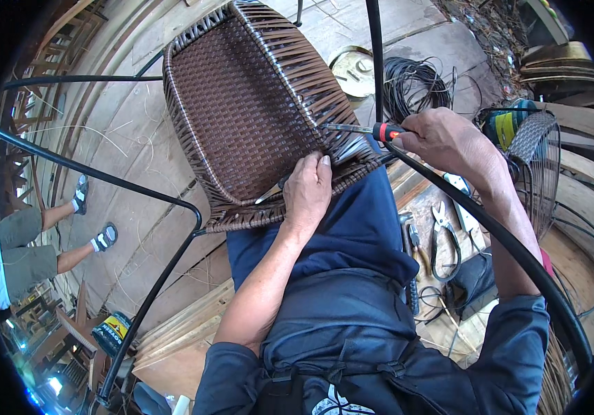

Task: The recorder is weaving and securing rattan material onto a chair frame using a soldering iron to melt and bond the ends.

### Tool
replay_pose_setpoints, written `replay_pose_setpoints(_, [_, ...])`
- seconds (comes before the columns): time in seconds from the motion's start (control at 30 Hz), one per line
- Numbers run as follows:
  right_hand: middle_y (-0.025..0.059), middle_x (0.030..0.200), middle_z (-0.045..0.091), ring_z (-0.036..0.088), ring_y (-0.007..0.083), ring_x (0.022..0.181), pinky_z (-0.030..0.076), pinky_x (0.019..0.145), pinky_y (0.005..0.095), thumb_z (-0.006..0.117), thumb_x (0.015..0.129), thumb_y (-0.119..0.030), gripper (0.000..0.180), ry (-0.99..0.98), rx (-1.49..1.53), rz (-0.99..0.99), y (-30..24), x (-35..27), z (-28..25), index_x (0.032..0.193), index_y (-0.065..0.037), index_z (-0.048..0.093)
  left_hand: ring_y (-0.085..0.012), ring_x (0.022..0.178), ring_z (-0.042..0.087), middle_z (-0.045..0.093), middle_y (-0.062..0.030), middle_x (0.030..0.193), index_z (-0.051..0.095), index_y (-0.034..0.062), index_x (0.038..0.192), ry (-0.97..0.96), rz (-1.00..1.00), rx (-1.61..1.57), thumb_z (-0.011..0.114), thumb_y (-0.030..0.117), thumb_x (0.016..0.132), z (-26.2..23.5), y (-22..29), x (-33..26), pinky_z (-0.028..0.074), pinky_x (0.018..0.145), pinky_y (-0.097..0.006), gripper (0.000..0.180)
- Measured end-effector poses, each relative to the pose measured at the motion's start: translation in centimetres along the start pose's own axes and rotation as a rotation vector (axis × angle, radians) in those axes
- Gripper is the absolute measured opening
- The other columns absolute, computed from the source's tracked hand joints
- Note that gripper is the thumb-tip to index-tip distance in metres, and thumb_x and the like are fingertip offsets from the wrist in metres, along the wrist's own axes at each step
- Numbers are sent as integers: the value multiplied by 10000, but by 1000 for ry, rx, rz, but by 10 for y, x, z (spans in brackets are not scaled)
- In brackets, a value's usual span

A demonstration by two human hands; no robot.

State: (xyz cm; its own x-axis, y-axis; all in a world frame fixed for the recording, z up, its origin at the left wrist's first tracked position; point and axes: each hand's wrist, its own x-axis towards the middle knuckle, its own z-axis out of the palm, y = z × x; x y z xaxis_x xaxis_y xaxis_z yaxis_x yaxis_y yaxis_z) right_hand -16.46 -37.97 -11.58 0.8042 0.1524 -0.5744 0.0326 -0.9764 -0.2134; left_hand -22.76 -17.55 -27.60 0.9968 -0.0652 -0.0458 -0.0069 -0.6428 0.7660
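Across my lap lies a brown woven wicker chair seat (241, 104) on a black metal frame, its strands wrapped round the rims. My right hand (452, 142) grips a screwdriver (388, 131) with a red and black handle. Its metal shaft points left, and the tip meets the wrapped strands at the seat's right rim. Lower on the weave, my left hand (307, 190) is closed, thumb and fingers pressed together by the near corner. From under that hand sticks a small pointed tool (269, 192) with a pale tip; the rest of it is hidden by the palm.
Black frame legs (145, 183) stretch out left and right, one passing over my right forearm. Cutters (443, 232) and pliers (418, 245) lie on boards at my right. A coil of dark strand (414, 83) and a round lid (353, 69) sit beyond. Another person's legs (51, 238) show far left.
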Motion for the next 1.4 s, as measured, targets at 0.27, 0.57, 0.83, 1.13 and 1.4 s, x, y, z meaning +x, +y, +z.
replay_pose_setpoints(0.27, [201, 710, 631, 662, 332, 731, 528, 670, 423, 532, 920, -315, 358, -26, 31, -1, -7, -3, 1, 890, 13, 671, -379, 836, 631, 641, -214, 908, 622, -24, 994, 32, -11, -67, 490, 197, 944, 3, -6, 1, 502, 744, -434, 262])
replay_pose_setpoints(0.57, [214, 717, 629, 661, 334, 730, 525, 662, 422, 537, 919, -302, 343, 15, 56, -23, -9, -8, 6, 886, 12, 673, -367, 784, 632, 645, -203, 852, 624, -31, 943, -2, -181, -205, 465, 193, 949, 4, -12, 4, 494, 699, -422, 275])
replay_pose_setpoints(0.83, [203, 680, 589, 602, 333, 650, 473, 624, 431, 556, 910, -323, 357, -13, 123, -7, -8, -6, 9, 842, 18, 635, -239, 624, 620, 644, -147, 745, 622, -33, 963, 1, -301, -354, 438, 234, 964, 0, -10, 6, 484, 608, -359, 325])
replay_pose_setpoints(1.13, [213, 693, 583, 604, 337, 663, 466, 624, 433, 563, 907, -318, 348, 7, 83, -56, -9, -6, 9, 860, 20, 632, -103, 602, 556, 592, -63, 824, 607, -16, 1043, -50, -452, -551, 389, 308, 990, -3, -15, 9, 435, 502, -228, 394])
replay_pose_setpoints(1.4, [230, 697, 574, 600, 356, 668, 459, 614, 437, 559, 909, -317, 354, -61, 63, -25, -15, -4, 5, 860, 26, 630, -90, 574, 540, 578, -46, 788, 610, -2, 996, -1, -581, -757, 392, 317, 994, -4, -20, 10, 461, 483, -222, 387])
